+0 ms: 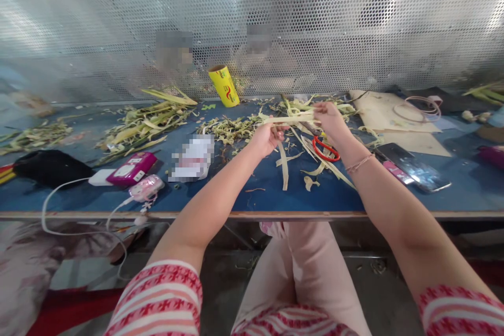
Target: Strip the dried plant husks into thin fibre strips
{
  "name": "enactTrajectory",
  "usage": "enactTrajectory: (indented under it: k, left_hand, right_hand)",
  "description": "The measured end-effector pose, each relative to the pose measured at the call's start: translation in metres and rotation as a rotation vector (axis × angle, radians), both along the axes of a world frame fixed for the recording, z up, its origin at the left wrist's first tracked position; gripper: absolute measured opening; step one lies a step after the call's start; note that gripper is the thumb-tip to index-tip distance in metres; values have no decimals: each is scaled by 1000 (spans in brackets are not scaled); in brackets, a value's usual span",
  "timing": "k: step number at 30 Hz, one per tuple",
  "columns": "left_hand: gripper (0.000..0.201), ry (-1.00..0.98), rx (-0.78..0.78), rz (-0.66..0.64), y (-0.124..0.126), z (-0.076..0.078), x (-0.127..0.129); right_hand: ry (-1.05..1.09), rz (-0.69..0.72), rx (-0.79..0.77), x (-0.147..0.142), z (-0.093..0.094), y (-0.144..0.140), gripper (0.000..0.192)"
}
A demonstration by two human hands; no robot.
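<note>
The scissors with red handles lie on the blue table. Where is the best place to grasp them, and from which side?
Probably the red handles, from above: the loops lie flat and uncovered beside the right hand, while the blades go under the pale strips.

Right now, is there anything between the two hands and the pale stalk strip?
Nothing visible. The left hand grips one end of the pale stalk strip and the right hand grips the other, above the red-handled scissors on the blue table.

Both hands, left hand (266,139) and right hand (328,118), hold a pale stalk (291,119) over the blue table (260,199).
</note>
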State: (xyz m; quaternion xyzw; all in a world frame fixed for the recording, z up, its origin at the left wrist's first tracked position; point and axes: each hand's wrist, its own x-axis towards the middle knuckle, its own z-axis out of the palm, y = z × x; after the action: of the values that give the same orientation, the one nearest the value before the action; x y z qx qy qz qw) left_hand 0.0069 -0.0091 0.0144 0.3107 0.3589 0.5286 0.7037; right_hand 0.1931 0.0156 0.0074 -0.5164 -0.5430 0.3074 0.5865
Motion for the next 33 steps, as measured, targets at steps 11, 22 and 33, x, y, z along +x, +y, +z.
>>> enactTrajectory:
  k: [11,22,33]
  left_hand:
    - [28,-2,-16,0,5,-4,-4]
    - [29,-8,-18,-71,7,-7,-7]
    - [25,143,270,-85,-9,-10,4]
  right_hand:
    - [-1146,520,782,-21,4,-39,37]
    - [-818,453,767,-36,-16,-32,25]
    - [-293,181,388,-39,-9,-35,26]
